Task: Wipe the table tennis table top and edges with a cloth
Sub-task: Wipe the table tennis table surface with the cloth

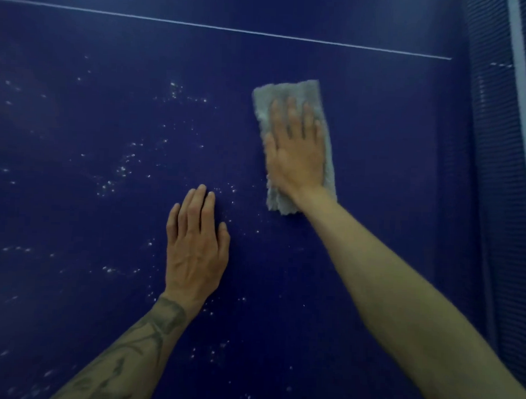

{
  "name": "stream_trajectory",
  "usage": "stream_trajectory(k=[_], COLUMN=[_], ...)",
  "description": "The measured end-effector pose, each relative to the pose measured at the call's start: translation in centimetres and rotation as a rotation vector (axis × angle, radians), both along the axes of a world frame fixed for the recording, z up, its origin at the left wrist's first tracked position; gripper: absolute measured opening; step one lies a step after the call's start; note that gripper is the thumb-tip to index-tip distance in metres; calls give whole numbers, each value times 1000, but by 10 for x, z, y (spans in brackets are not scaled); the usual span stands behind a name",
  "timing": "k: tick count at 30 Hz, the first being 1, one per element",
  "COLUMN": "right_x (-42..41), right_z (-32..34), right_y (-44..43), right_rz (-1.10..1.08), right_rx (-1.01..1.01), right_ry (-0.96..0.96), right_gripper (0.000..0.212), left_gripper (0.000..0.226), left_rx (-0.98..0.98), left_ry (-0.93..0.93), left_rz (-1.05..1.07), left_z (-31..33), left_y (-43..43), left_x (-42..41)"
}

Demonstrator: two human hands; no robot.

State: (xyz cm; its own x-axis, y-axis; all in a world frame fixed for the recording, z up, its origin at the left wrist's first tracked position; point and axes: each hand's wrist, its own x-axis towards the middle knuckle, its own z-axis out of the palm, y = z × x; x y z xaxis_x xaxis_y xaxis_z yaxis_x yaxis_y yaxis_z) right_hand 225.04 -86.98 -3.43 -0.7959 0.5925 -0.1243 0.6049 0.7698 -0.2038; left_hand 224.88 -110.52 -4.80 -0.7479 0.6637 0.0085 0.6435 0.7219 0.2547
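Our right hand lies flat on the grey cloth, fingers straight, pressing it onto the blue counter near the net on the right side. Our left hand rests palm down on the bare counter, fingers straight and together. White specks dot the surface to the left, and a white line runs beyond the cloth.

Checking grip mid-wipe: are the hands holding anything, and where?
Nothing gripped: right hand presses the rectangular grey cloth flat, at its middle; left hand rests on the blue table top.
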Motion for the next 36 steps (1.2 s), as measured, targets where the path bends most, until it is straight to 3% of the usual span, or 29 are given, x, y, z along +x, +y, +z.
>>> stream_trajectory(k=[2,4,7,11,13,15,17,19,22,26,29,32,36], right_x=[22,53,73,26,3,5,32,71,97,43,29,75,118], right_z=[-3,-6,-4,-5,-9,-11,-12,-12,-7,-3,-8,-12,-10], right_y=[-34,-43,-14,4,-20,-54,-77,-74,-31,-8,-46,-78,-40], right_rz=[228,319,121,-178,-153,25,238,307,80,-294,-80,196,20], right_rx=[28,24,3,5,11,9,14,7,25,-15,-12,-4,24], right_ry=[20,21,-18,-8,27,66,69,22,-46,-4,16,18,-50], right_gripper=[61,59,59,61,62,61,59,59,59,60,61,59,59], left_gripper=[55,56,56,56,57,57,58,58,57,56,57,57,56], left_rx=[-8,0,8,-2,-10,-14,-8,3,0,-3,-4,14,26], left_ry=[8,7,-1,0,14,9,13,7,7,8,22,34,25], left_rz=[-12,-12,-1,-6,-11,-13,-17,-11,-10,-8,-14,-15,-10], left_z=[-2,-5,-6,-6,-6,-5,-4,-4,-5,-7,-9,-11,-11], left_y=[0,2,1,1,2,2,2,2,3,2,1,0,2], left_x=[-1,-3,-2,-3,-3,-3,-3,-3,-2,-2,-3,-3,-3])
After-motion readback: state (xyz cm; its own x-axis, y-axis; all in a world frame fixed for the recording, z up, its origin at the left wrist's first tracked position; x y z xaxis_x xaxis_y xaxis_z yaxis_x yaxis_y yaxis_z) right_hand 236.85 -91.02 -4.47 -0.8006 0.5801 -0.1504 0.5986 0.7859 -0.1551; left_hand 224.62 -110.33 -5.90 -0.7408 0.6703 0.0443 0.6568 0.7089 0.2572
